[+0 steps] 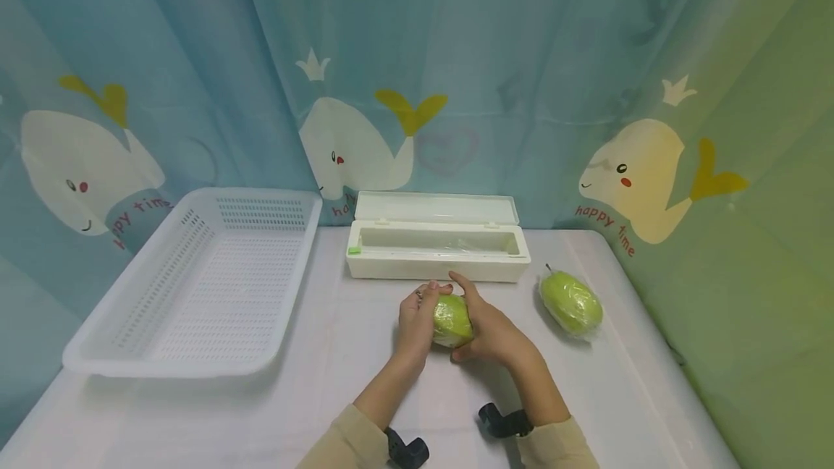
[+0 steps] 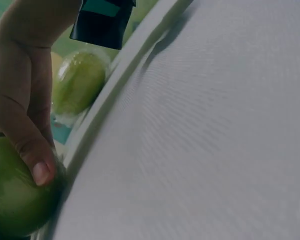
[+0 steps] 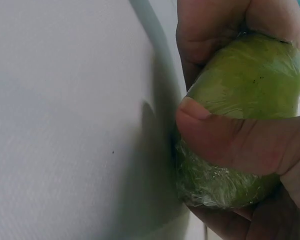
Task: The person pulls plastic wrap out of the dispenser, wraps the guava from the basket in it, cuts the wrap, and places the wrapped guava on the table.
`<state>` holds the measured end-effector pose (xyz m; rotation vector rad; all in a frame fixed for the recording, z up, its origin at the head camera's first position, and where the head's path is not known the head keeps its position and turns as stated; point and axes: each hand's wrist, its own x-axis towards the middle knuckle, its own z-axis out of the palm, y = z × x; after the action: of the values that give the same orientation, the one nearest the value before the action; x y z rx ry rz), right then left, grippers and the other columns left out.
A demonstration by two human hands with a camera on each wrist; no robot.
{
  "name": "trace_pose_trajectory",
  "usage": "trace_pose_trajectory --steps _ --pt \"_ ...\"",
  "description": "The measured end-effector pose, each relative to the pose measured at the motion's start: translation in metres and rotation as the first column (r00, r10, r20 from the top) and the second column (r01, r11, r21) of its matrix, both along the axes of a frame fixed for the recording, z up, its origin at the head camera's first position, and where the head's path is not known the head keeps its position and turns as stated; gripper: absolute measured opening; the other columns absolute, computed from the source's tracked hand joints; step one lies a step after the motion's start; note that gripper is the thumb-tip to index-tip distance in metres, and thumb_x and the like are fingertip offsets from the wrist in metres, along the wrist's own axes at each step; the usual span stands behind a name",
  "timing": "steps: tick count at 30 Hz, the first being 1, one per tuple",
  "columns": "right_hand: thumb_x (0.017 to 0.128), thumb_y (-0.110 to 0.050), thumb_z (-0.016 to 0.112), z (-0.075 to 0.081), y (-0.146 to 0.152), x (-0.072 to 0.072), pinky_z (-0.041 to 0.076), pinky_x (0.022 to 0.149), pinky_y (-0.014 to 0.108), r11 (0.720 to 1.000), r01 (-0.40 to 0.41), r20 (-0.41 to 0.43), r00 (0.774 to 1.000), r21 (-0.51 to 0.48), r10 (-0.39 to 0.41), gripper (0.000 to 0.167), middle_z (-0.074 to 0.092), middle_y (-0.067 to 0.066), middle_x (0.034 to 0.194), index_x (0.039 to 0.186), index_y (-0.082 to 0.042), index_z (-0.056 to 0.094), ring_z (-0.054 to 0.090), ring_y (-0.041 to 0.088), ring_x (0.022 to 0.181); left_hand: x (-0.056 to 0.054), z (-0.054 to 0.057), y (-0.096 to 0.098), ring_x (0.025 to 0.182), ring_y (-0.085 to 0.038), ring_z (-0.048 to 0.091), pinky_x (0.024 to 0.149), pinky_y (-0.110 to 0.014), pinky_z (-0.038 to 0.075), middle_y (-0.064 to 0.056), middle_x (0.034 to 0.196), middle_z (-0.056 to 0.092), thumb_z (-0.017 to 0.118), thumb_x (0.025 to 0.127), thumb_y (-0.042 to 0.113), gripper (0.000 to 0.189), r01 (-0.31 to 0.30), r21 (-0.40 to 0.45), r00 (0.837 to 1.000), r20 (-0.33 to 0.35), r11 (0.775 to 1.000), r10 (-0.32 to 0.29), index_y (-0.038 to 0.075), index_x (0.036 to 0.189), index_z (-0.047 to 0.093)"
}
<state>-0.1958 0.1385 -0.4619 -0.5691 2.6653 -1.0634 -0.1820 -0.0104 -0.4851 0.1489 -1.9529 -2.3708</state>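
Observation:
Both hands hold a green pear (image 1: 452,320) wrapped in clear plastic film, close over the table. My left hand (image 1: 415,323) cups its left side, fingers bent over the top. From the right, my right hand (image 1: 493,330) grips it with thumb and fingers spread around it. In the right wrist view the right thumb lies across the pear (image 3: 255,85), and crinkled film bunches at its lower end. The left wrist view shows the right thumb pressing the pear (image 2: 20,195); the left hand is mostly hidden there.
A second film-wrapped pear (image 1: 571,302) lies at the right, its stem showing. Behind the hands stands a white cling film box (image 1: 438,268), lid raised, with a green tab. A white slotted plastic basket (image 1: 176,368) sits at the left. Curtains (image 1: 482,56) hang behind the table.

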Motion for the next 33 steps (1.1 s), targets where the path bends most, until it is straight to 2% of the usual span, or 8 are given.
trace_pose_trajectory --steps 8,12,15,20,23,26,29,33 --pt "0.048 0.001 0.097 0.001 -0.001 0.001 0.047 0.101 0.053 1.000 0.011 0.006 1.000 0.022 -0.011 0.139 0.060 0.017 0.136 0.159 -0.027 0.018 0.060 0.032 0.119 -0.001 0.003 -0.002 0.112 -0.017 0.059 0.102 -0.034 0.042 -0.007 0.116 0.069 0.041 0.107 0.035 0.044 0.022 -0.040 0.999 0.029 0.999 -0.021 0.004 0.106 0.072" --pt "0.048 0.001 0.097 0.002 -0.002 0.001 0.047 0.102 0.054 1.000 0.014 0.010 1.000 0.022 -0.014 0.139 0.059 0.018 0.137 0.159 -0.028 0.018 0.060 0.033 0.120 -0.002 0.003 -0.003 0.114 -0.021 0.062 0.106 -0.037 0.043 -0.009 0.118 0.071 0.043 0.106 0.038 0.042 0.040 -0.034 0.998 0.040 0.999 -0.039 0.007 0.118 0.069" --pt "0.048 -0.002 0.098 0.002 -0.002 0.001 0.047 0.102 0.054 0.999 0.024 0.009 1.000 0.027 -0.025 0.140 0.060 0.018 0.135 0.159 -0.028 0.016 0.060 0.032 0.119 -0.004 0.003 -0.004 0.120 -0.023 0.062 0.110 -0.041 0.041 -0.010 0.120 0.071 0.043 0.104 0.046 0.048 0.061 -0.039 0.997 0.047 0.997 -0.059 0.011 0.128 0.065" --pt "0.050 -0.003 0.098 0.002 -0.001 0.001 0.041 0.108 0.055 0.999 0.009 0.031 0.999 -0.042 -0.008 0.139 0.050 0.020 0.145 0.159 -0.022 0.014 0.053 0.034 0.129 -0.005 0.004 -0.011 0.137 -0.027 0.047 0.120 -0.052 0.024 -0.005 0.136 0.063 0.037 0.103 0.056 0.058 0.057 -0.076 0.994 0.100 0.995 -0.050 0.012 0.121 0.068" --pt "0.052 -0.006 0.098 0.002 -0.001 0.002 0.037 0.112 0.056 0.998 -0.001 0.023 1.000 -0.067 0.003 0.137 0.039 0.023 0.154 0.160 -0.020 0.015 0.044 0.037 0.137 -0.006 0.005 -0.017 0.145 -0.029 0.036 0.122 -0.055 0.016 -0.005 0.146 0.054 0.035 0.104 0.054 0.056 0.040 -0.090 0.993 0.112 0.995 -0.030 0.013 0.128 0.065" --pt "0.052 -0.014 0.100 0.002 0.000 0.002 0.037 0.112 0.056 0.999 0.014 -0.004 1.000 -0.043 -0.014 0.137 0.034 0.023 0.156 0.160 -0.023 0.016 0.042 0.037 0.139 -0.008 0.004 -0.022 0.144 -0.028 0.038 0.121 -0.053 0.021 -0.006 0.145 0.054 0.042 0.102 0.051 0.053 -0.004 -0.098 0.995 0.097 0.995 0.014 0.012 0.135 0.058" --pt "0.051 -0.020 0.101 0.001 -0.001 0.001 0.041 0.110 0.054 0.999 0.029 -0.022 0.999 -0.025 -0.030 0.137 0.042 0.019 0.152 0.159 -0.027 0.017 0.048 0.033 0.134 -0.011 0.002 -0.026 0.137 -0.025 0.046 0.119 -0.050 0.027 -0.003 0.136 0.061 0.050 0.100 0.051 0.051 -0.024 -0.091 0.997 0.078 0.996 0.031 0.013 0.135 0.055" --pt "0.050 -0.030 0.101 0.003 0.000 -0.001 0.043 0.108 0.052 1.000 0.008 -0.031 0.999 -0.027 -0.009 0.136 0.052 0.013 0.144 0.159 -0.030 0.018 0.054 0.027 0.127 -0.014 0.002 -0.025 0.131 -0.026 0.052 0.117 -0.049 0.032 -0.006 0.135 0.062 0.055 0.098 0.052 0.058 0.044 -0.056 0.994 0.100 0.998 -0.038 0.017 0.144 0.045"
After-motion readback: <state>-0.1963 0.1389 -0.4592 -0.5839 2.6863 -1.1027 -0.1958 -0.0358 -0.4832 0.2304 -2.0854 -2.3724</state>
